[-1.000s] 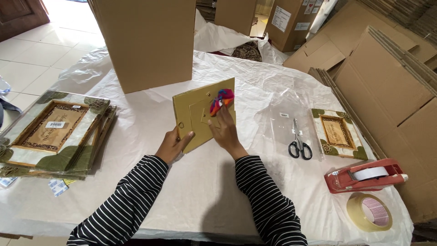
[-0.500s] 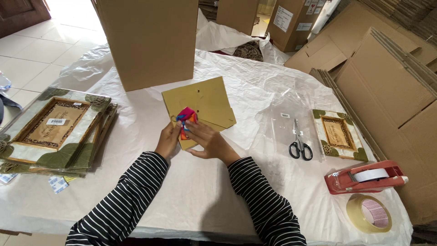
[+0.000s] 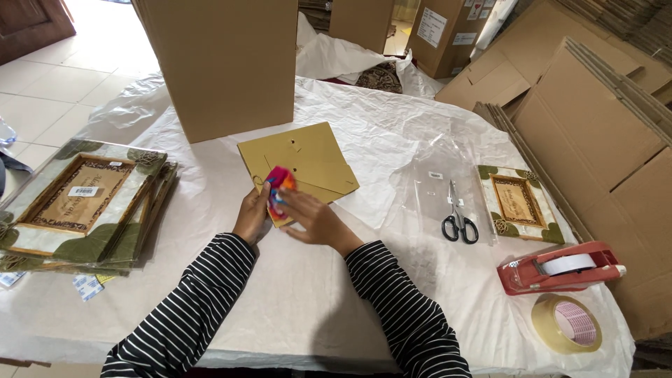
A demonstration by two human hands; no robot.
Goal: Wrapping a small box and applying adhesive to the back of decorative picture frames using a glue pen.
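Now that the brown backing board (image 3: 299, 162) lies flat — earlier tilted up — both hands, left hand (image 3: 252, 215) and right hand (image 3: 313, 218), pinch the bright tag (image 3: 280, 186) at its near-left corner.

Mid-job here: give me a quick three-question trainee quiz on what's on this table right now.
1. True or false: the black-handled scissors lie on the clear plastic sleeve.
2. Which item lies nearest the roll of tape?
A. the red tape dispenser
B. the stack of leaf-decorated picture frames
C. the tall upright cardboard box
3. Fill in: the left hand and right hand both touch a small multicoloured ____ at the flat tan backing board.

Key: 1 true; 2 A; 3 tag (its exact kind is hard to tell).
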